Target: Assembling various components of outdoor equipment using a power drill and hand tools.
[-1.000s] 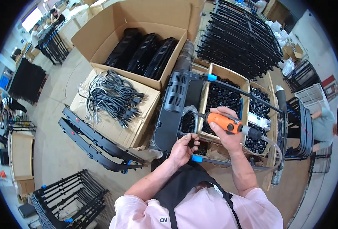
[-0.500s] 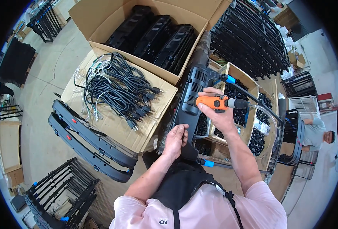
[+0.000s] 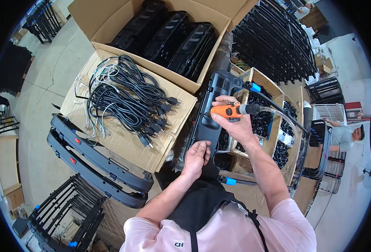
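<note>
The long black panel (image 3: 212,111) lies straight ahead of the person, its long axis running away from the body, with the near end under the left hand (image 3: 196,157) and the far end beyond the right hand (image 3: 235,126). The left hand presses flat on that near end, fingers together and clamped on nothing. The right hand, farther up the panel, is clamped on an orange power screwdriver (image 3: 227,111) held against it.
</note>
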Motion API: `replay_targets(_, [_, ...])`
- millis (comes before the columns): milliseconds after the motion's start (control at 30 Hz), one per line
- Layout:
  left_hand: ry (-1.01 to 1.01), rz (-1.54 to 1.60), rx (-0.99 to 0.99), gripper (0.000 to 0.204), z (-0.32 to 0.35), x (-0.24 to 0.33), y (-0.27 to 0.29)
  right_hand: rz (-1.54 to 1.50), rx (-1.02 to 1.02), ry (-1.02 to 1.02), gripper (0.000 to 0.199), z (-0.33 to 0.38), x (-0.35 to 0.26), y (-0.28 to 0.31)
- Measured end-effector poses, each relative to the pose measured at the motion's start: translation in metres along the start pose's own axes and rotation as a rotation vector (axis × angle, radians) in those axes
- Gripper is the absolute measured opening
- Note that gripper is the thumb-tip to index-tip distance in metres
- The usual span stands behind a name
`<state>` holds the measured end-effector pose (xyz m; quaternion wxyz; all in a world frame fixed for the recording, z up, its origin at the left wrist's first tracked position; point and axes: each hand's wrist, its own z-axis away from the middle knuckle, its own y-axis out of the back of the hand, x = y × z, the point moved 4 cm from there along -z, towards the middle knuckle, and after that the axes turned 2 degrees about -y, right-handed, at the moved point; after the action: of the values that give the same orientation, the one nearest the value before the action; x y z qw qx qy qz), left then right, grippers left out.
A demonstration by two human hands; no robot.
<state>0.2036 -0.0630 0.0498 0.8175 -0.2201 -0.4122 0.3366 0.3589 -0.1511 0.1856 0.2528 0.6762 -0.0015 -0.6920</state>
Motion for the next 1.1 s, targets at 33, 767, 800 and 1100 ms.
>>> replay_targets(33, [0.0,0.003,0.001,0.025,0.0,-0.001,0.0,0.02,-0.008,0.029,0.047,-0.001,0.0,-0.002])
replay_targets(767, [-0.088,0.102,-0.07,0.027,0.004,-0.008,0.005,0.018,-0.087,0.08,0.038,0.001,0.018,-0.01])
replay_targets(800, [-0.068,0.103,-0.074,0.027,0.004,-0.007,0.003,0.045,-0.082,0.116,0.04,0.0,0.018,-0.008])
replay_targets(1100, [-0.117,0.115,-0.078,0.034,0.009,-0.009,0.011,-0.094,-0.002,0.123,0.049,0.038,0.005,0.003])
